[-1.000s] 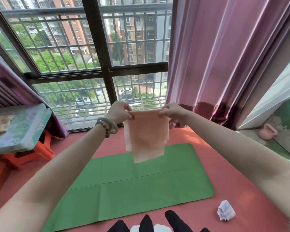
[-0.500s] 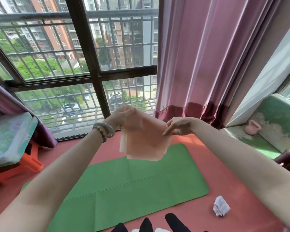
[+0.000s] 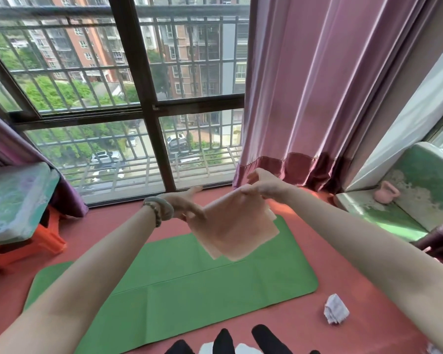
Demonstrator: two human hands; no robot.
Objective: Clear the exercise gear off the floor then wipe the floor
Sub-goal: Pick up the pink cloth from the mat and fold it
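Note:
I hold a folded peach cloth (image 3: 234,229) in the air between both hands, above the far end of a green exercise mat (image 3: 189,284) that lies flat on the red floor (image 3: 343,264). My left hand (image 3: 187,204), with bracelets on the wrist, is under the cloth's left edge with fingers spread. My right hand (image 3: 265,186) pinches the cloth's top right corner. A small pink kettlebell (image 3: 385,192) sits on the green ledge (image 3: 384,215) at the right.
A crumpled white rag (image 3: 336,309) lies on the floor right of the mat. An orange stool (image 3: 40,242) with a patterned board (image 3: 13,203) on top stands at the left. Pink curtains (image 3: 317,85) hang by the barred window (image 3: 143,98). My black-and-white slippers (image 3: 225,342) show at the bottom edge.
The cloth went from hanging as a flat sheet to folded and tilted. My left hand dropped under it, my right hand shifted right. The view swung a little left and up.

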